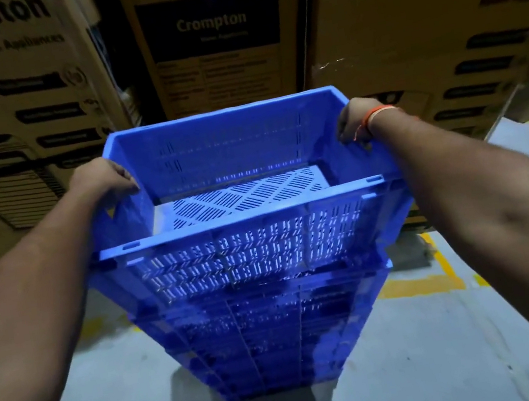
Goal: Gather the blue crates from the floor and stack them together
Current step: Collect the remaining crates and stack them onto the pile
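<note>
Tall cardboard boxes (216,38) printed with "Crompton" stand in a wall right in front of me, brown and glossy with dark label panels, and they close off the way ahead just past the far rim of what I carry. The floor (452,344) under me is pale grey concrete with yellow painted lines (425,284) to the right. My left hand (103,179) curls over the left rim of the top blue crate (232,157), and my right hand (356,123), with an orange thread band (377,113) at the wrist, grips the right rim in the same way. This crate sits on a stack of blue crates (270,331) that reaches down to the floor between my arms; whether it is fully seated on the one below or held slightly above it, I cannot tell. Inside the top crate I see nothing but its own slotted base, cut in slanted rows. The crates are hard plastic, rectangular, with walls full of small upright slots and a thick flat rim with small raised tabs near the corners.
</note>
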